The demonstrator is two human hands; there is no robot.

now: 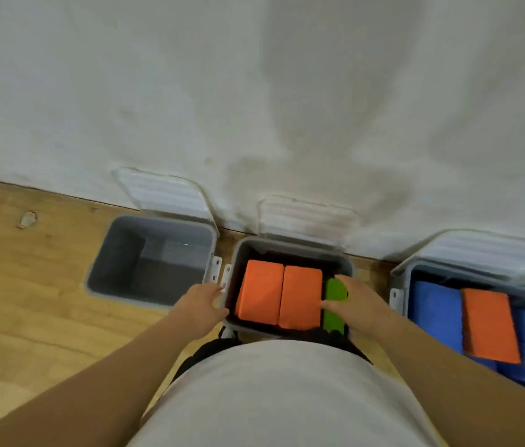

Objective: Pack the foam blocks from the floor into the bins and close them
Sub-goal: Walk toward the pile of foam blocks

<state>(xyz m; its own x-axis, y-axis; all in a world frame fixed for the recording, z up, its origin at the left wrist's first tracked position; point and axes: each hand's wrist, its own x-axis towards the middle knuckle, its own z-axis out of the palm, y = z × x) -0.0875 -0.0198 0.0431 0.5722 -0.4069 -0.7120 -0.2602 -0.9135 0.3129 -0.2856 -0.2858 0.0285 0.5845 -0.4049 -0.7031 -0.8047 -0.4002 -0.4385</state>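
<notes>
Three grey bins stand in a row against the wall, all with clear lids tipped back. The middle bin point(290, 248) holds two orange foam blocks point(279, 293) side by side and a green foam block point(333, 304) on edge at its right. My right hand point(356, 301) grips the green block, thumb on its left face, fingers over its top. My left hand point(201, 306) rests with straight fingers on the middle bin's left rim. The left bin point(151, 262) is empty. The right bin point(416, 275) holds blue foam blocks point(437, 312) with an orange block point(490, 325) on top.
Wooden floor point(29, 285) runs to the left of the bins. The white wall point(254, 108) stands right behind them, with the open lids point(306, 217) leaning on it. A small knot or mark point(27, 219) shows on the floor at the far left. My torso fills the bottom centre.
</notes>
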